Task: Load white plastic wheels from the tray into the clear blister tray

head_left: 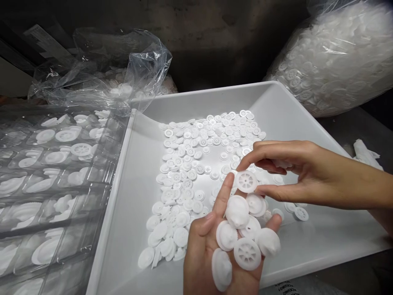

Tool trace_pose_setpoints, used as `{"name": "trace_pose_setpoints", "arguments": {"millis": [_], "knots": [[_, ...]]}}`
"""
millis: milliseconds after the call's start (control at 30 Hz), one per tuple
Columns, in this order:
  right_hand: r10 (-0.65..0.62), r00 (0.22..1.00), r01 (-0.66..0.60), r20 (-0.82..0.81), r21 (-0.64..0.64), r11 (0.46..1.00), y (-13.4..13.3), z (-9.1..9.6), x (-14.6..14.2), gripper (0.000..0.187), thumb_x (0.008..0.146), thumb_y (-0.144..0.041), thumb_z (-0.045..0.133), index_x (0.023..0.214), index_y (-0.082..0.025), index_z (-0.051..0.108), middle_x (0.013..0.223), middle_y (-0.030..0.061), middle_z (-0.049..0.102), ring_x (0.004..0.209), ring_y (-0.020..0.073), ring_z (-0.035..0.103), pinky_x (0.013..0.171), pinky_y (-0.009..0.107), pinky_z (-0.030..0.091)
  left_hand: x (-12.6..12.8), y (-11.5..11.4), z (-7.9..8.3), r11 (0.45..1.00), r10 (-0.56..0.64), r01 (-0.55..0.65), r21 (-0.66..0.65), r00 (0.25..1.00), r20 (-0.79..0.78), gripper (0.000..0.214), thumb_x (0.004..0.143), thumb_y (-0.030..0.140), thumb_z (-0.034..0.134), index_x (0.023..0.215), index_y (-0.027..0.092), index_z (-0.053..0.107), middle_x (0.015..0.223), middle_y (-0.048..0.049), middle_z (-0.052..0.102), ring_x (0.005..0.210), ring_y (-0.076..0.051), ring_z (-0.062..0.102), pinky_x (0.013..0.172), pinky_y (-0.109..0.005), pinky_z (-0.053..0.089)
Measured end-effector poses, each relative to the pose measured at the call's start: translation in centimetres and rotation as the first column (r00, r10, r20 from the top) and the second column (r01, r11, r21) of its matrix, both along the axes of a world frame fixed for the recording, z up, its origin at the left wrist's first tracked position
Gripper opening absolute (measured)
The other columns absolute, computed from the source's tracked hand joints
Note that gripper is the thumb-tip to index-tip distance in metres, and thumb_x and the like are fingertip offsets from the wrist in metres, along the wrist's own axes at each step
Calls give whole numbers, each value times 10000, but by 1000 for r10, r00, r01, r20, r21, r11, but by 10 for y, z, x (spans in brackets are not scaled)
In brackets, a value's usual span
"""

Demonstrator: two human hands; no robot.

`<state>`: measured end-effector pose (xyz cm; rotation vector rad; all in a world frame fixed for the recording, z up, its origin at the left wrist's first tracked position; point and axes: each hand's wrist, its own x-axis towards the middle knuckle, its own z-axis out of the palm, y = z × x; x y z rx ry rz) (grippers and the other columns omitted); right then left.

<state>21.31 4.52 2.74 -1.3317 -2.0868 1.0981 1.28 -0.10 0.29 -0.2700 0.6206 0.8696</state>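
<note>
My left hand [199, 250] is palm up over the tray's near side, its fingers loosely curled, cradling several small white plastic wheels [247, 253]. Some of these show a spoked face, others a domed, pointed one [237, 211]. Just above this pile, my right hand [285, 172] comes in from the right and pinches one spoked white plastic wheel [246, 181] by its rim, between thumb and index finger. Beneath both hands, many more such wheels [181, 176] lie scattered and heaped in a large white tray [129, 229].
Left of the tray are clear plastic blister trays [81, 213] with white parts in their pockets. A crumpled clear bag [144, 69] lies behind them. A big full bag of white wheels [340, 61] stands at the back right. A white crumpled item [365, 152] lies beyond the right wrist.
</note>
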Motion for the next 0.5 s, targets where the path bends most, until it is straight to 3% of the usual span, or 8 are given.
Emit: {"name": "trace_pose_setpoints", "arguments": {"millis": [133, 300, 500], "knots": [[15, 1000, -15, 13, -33, 999, -1, -3, -4, 246, 957, -426, 691, 1186, -337, 684, 980, -46, 659, 815, 119, 552, 684, 243, 449, -1, -4, -4, 998, -15, 16, 63, 1000, -12, 479, 904, 194, 545, 1366, 248, 660, 1380, -72, 698, 1314, -335, 621, 1032, -577, 557], [26, 999, -26, 27, -15, 1000, -5, 2, 1, 349, 920, -478, 740, 1239, -389, 631, 1015, -47, 661, 876, 146, 575, 718, 246, 472, -2, 0, -2, 998, -38, 35, 43, 997, 65, 492, 969, 331, 435, 1370, 150, 655, 1376, -100, 698, 1376, -307, 566, 1138, -508, 471], [156, 978, -163, 137, 43, 986, -12, 5, 2, 195, 981, -427, 674, 1151, -333, 663, 946, -18, 607, 786, 140, 589, 647, 263, 446, 0, 4, -2, 999, -22, 23, -31, 999, 41, 569, 951, 429, 420, 1430, 190, 614, 1394, -74, 692, 1400, -277, 544, 1207, -433, 375]]}}
